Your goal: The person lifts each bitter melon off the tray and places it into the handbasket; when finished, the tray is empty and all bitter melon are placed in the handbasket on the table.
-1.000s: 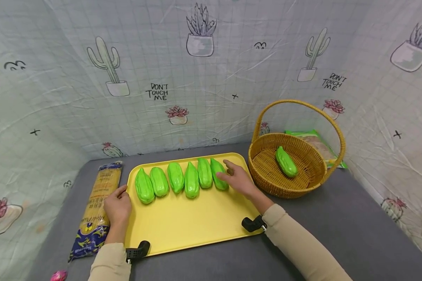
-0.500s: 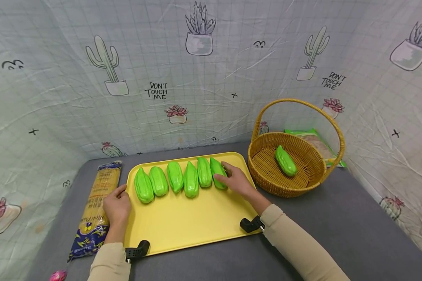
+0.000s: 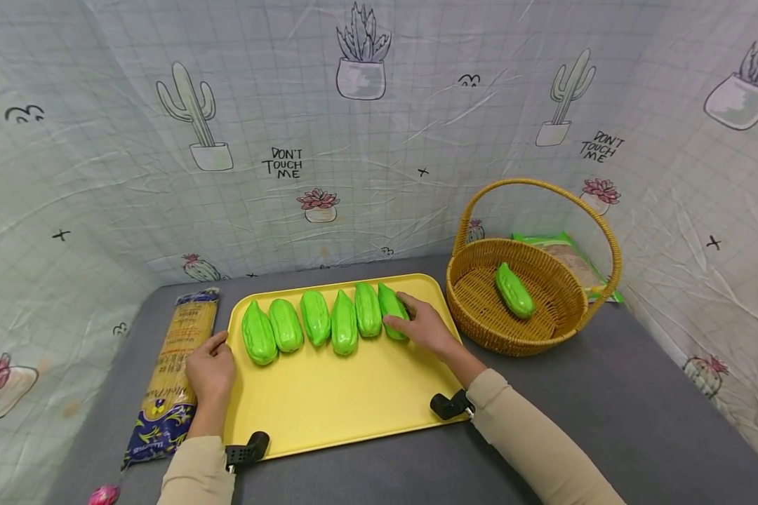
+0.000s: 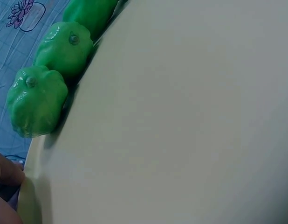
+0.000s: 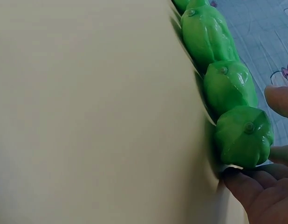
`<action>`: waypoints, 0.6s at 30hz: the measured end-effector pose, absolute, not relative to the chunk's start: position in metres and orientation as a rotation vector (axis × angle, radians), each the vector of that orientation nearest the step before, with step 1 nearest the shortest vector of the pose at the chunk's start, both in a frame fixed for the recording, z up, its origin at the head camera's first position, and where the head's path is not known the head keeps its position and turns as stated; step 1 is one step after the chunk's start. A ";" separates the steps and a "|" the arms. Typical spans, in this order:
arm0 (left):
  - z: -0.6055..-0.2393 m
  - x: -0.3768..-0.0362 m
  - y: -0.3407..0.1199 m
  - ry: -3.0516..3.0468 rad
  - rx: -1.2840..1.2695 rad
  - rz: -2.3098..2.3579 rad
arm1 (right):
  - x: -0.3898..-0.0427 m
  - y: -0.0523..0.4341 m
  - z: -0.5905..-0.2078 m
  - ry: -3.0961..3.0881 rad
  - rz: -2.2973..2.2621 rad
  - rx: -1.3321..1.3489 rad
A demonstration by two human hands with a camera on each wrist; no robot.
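Noodles first, far left: a long packet of noodles lies on the grey table, just beside the yellow tray. Left hand rests at the tray's left rim, fingers curled round the edge, thumb over the lip, gripping it. On the tray, six green gourds sit in a row side by side, and the leftmost gourd lies close to that left hand. Move along the line and we reach the rightmost gourd, at the tray's far right corner, and the right hand has it: fingers wrapped over its far side, thumb at the near end, gourd down on the tray. The right wrist view shows the same gourd's end with fingertips around it. Further right stands a wicker basket, touching the tray's corner, with one more gourd lying inside. Behind the basket, a green packet against the cactus-print cloth.
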State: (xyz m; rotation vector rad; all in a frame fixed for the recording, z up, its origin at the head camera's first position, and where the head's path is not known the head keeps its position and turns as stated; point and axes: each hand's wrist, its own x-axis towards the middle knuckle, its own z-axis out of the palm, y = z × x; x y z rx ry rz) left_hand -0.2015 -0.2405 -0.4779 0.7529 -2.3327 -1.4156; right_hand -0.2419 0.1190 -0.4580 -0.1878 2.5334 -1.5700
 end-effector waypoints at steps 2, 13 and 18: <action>-0.477 -0.202 -0.240 -2.336 0.753 -1.411 | -0.242 0.119 -0.458 2.534 -1.568 -0.189; -0.478 -0.203 -0.240 -2.339 0.762 -1.404 | -0.240 0.118 -0.457 2.604 -1.483 -0.200; -0.478 -0.203 -0.241 -2.349 0.773 -1.412 | -0.240 0.119 -0.458 2.623 -1.471 -0.209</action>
